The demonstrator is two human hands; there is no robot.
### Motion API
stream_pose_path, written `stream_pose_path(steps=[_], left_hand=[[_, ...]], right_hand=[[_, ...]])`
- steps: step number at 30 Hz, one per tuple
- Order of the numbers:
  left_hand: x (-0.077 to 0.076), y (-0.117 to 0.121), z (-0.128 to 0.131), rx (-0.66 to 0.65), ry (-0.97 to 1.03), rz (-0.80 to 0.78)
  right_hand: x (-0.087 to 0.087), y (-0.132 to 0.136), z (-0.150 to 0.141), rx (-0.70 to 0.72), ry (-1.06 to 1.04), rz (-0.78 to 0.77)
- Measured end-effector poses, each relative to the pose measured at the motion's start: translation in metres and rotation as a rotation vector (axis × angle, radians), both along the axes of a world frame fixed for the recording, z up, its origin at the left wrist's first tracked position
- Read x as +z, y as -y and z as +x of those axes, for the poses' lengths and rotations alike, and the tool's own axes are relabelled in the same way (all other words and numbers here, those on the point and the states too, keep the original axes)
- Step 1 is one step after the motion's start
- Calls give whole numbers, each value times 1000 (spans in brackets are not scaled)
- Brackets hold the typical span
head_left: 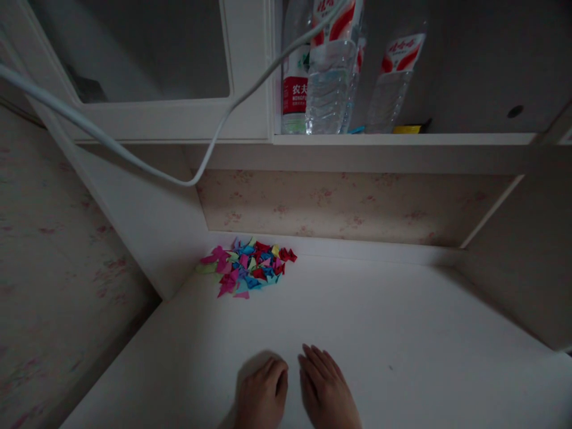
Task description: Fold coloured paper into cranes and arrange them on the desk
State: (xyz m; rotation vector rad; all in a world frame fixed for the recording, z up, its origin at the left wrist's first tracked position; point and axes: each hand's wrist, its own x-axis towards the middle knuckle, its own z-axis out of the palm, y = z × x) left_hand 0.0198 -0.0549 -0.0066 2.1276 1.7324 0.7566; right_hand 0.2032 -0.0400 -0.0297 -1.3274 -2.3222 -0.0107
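My left hand (263, 393) rests at the front of the white desk (379, 310), its fingers curled in and closed; nothing shows in it. Just to its right lies my right hand (328, 387), palm down, with the fingers stretched forward and nothing held. A small gap separates the two hands. Farther back on the left, a pile of small folded coloured papers (250, 268) in red, pink, blue, green and yellow lies apart from both hands.
Above the desk, a shelf (402, 139) holds clear plastic bottles (333, 89) with red-and-white labels and a small yellow item (406, 128). A white cable (156, 173) hangs across the upper left. Side panels (513, 256) bound the desk.
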Motion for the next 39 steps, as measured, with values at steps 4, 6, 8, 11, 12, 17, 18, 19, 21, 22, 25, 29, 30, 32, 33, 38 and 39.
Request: stream_pose_path(steps=[4,6,8,11,12,17,18,19,21,22,25,29,30,32,33,38,39], left_hand=[[7,-27,-14,71,243,-21],[19,-49,-27,116,209,37],[34,-75,-43,159,122,92],[51,-113,-69,231,-92,108],[53,-125,-78,243,-166,101],[45,-170,-112,177,-406,111],[42,-175,-117,150,-425,111],[40,-180,-120,131,-434,111],[35,-187,-124,113,-429,101],[34,-189,-125,107,-419,94],[31,-190,-124,81,-383,95],[32,-186,-121,36,-344,93],[34,-185,-120,34,-336,83],[38,-183,-119,43,-322,71],[41,-183,-119,45,-312,69],[57,-176,-115,-6,-188,86],[60,-172,-114,-7,-152,100]], right_hand=[[3,-2,-1,-4,-17,0],[6,-1,-2,-20,-31,-19],[8,1,-3,-26,-43,-32],[11,4,-3,-31,-56,-48],[11,4,-3,-32,-59,-55],[16,7,-3,-41,-67,-93],[17,7,-3,-43,-72,-99],[18,8,-3,-45,-78,-105],[20,8,-4,-48,-94,-111],[20,8,-4,-49,-104,-112],[21,7,-4,-54,-145,-101],[22,7,-4,-43,-174,-98],[22,7,-4,-41,-171,-103],[23,7,-3,-42,-163,-115],[23,7,-3,-43,-160,-120],[24,5,-2,-36,-153,-144],[24,5,-2,-33,-158,-152]])
